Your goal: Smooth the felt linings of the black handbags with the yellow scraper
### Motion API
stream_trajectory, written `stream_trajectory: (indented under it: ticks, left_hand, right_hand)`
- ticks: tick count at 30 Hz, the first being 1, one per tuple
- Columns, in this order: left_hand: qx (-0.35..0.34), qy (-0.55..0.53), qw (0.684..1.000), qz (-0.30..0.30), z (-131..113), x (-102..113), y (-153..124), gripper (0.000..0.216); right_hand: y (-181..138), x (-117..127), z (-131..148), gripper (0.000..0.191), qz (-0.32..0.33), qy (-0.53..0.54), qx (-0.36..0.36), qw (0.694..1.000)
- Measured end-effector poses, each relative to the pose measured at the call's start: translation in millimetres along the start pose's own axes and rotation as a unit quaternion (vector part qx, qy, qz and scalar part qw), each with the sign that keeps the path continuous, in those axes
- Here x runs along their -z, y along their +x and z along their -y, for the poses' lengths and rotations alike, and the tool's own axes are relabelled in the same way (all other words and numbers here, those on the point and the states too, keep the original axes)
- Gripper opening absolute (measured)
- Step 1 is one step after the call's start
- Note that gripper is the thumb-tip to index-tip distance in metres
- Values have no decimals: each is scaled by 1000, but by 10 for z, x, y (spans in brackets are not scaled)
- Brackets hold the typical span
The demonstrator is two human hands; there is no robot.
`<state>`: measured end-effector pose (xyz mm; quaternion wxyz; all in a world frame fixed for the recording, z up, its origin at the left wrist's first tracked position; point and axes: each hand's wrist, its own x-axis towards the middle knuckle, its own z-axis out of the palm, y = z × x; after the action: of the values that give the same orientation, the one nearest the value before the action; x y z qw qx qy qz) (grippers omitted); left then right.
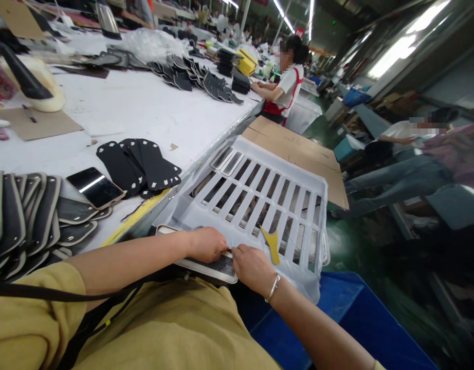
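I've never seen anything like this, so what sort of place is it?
Probably a factory workshop: dark, pale-edged panels lie stacked on a long white worktable, and a person in a red apron is at its far edge.

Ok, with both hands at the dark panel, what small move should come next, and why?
Perhaps slide the left hand slightly leftward along the pale-rimmed dark panel, away from the right hand: the two nearly meet near its right end, leaving little room there.

Left hand (209, 244) beside right hand (253, 268), both curled
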<state>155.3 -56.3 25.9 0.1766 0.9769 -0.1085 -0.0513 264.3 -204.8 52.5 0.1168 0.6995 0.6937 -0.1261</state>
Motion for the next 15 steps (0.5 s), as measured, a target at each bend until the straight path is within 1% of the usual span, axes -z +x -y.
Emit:
stream_trajectory:
  ticks: [2,6,9,10,12,15]
  left_hand:
    - [6,35,999,15,-50,-34,4,15]
    - [-6,54,998,8,-137,-115,16,17]
    - [6,33,999,3,-97,-91,-36,18]
    - [16,6,1000,2,-47,-61,-77,20]
    - [40,-82,996,-5,99,12,-195,28]
    - [82,-218,972,-29,336,88,-392,40]
  right_hand:
    - [15,-29,34,23,-6,-16,14,1000]
    - [28,-75,179,28,0,-83,32,996]
    - [54,-49,226,28,6,-96,28,995]
    - [72,-31,203,27,1,-78,25,997]
    - [128,2,98,28,-7,16,10,1000]
    - [240,8,-119,34,-1,172,-15,985]
